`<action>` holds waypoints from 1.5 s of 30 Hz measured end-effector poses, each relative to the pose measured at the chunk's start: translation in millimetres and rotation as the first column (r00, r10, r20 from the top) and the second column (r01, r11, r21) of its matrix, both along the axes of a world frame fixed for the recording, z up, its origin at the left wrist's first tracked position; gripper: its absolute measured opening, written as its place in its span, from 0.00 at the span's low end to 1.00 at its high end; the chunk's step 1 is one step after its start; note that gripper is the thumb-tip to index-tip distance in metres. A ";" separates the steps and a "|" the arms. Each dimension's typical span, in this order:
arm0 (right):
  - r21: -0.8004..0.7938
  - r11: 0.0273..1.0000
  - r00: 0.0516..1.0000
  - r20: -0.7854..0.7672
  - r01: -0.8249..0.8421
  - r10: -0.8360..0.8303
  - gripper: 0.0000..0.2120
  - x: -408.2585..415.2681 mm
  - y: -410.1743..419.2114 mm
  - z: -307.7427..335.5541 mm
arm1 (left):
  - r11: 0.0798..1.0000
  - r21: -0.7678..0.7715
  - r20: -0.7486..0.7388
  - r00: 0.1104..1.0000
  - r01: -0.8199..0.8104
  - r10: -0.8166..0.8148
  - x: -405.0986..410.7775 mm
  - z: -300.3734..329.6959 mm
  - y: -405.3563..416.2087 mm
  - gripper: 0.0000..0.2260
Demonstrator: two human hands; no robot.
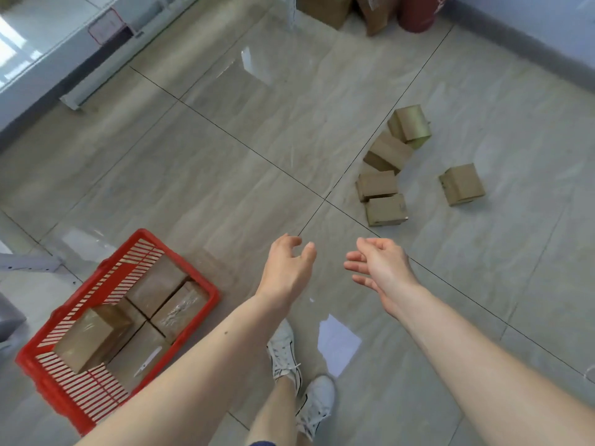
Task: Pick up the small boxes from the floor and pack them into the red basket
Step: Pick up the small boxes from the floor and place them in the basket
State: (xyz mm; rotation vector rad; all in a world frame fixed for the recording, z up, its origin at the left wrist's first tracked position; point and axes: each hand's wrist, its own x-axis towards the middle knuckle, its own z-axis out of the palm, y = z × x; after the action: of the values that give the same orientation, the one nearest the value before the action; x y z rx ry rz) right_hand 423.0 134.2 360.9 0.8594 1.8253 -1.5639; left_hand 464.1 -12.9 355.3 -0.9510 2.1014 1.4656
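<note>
Both arms reach out over the shiny grey tile floor, and neither hand holds anything. The left hand hangs in the air with its fingers loosely bent and its thumb apart, gripping nothing. The right hand is beside it, palm turned inward, fingers relaxed and spread, also gripping nothing. The 2 hands are near each other but do not touch. The red basket sits on the floor at the lower left, near the left arm. It has slotted sides, and inside it lie 4 brown boxes packed close together, some with shiny clear tape on top. One of them, the box nearest the basket's left side, sits higher and tilted. On the floor past the hands, toward the right, lie 5 small boxes still to be picked up. 4 of them sit in a bunch by the place where the tile lines cross, touching or just beside each other. The farthest one in that bunch looks a bit greenish. 1 more box lies alone to the right of the bunch, apart from it. Below the hands are the person's 2 white shoes on the floor. At the far edge of the floor stand bigger brown cartons and a dark red round thing by the wall
</note>
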 end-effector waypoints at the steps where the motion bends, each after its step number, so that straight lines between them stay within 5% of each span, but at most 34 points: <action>1: 0.000 1.000 1.000 -0.001 0.011 -0.011 0.15 -11.7 7.0 -0.2 | 1.000 -0.002 0.002 1.000 0.014 -0.014 -13.7 -1.1 5.8 0.22; 15: 0.009 0.992 0.992 0.016 0.128 -0.128 0.12 -162.2 114.9 -19.1 | 0.990 -0.002 0.051 0.989 0.138 -0.138 -181.0 -9.1 101.1 0.22; 30: 0.066 0.997 0.999 0.042 0.027 -0.030 0.08 -334.8 199.6 -66.8 | 0.996 -0.013 0.059 0.995 0.086 -0.085 -328.0 -60.9 178.9 0.23; 45: 0.169 0.985 0.986 0.166 -0.042 0.013 0.09 -459.6 197.0 -207.2 | 0.995 -0.031 0.100 0.991 0.092 -0.088 -455.2 -167.1 174.9 0.23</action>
State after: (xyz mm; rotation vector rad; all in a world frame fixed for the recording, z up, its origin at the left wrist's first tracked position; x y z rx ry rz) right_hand -36.6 331.3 153.6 1.0063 1.8628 -1.2908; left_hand 8.9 162.0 188.2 -0.9102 2.0776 1.3140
